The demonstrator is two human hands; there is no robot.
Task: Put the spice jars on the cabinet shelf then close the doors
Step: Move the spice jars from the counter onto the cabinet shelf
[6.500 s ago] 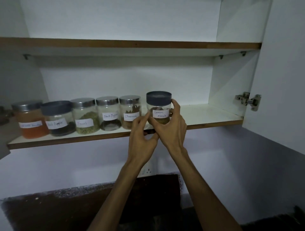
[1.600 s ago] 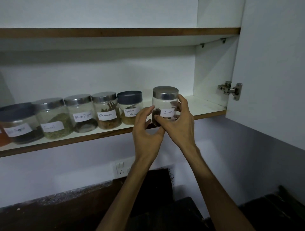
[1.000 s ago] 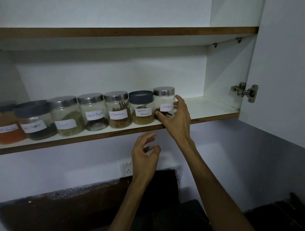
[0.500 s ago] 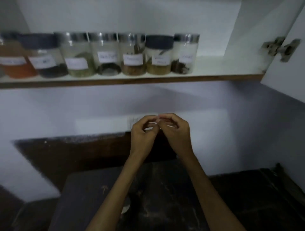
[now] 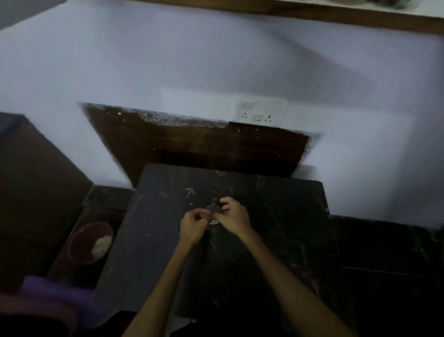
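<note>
I look down at a dark marble counter [image 5: 276,240]. A small spice jar with a silver lid [image 5: 213,208] stands on it, seen from above and blurred. My right hand [image 5: 234,216] curls around the jar's right side and lid. My left hand [image 5: 193,226] closes against its left side, thumb and fingers pinched. A dark round shape [image 5: 179,225] peeks out behind my left hand; I cannot tell what it is. The cabinet shelf's wooden edge [image 5: 336,13] runs along the top, with only jar bottoms [image 5: 386,3] showing. The doors are out of view.
A red bowl with something white in it [image 5: 90,243] sits on the lower ledge at left. Purple cloth [image 5: 55,295] lies at bottom left. A white socket plate [image 5: 263,111] is on the wall above a dark brown panel [image 5: 192,146].
My view has dropped from the shelf to the counter. Both hands came down from the cloves jar on the shelf and now close around a jar on the counter.
</note>
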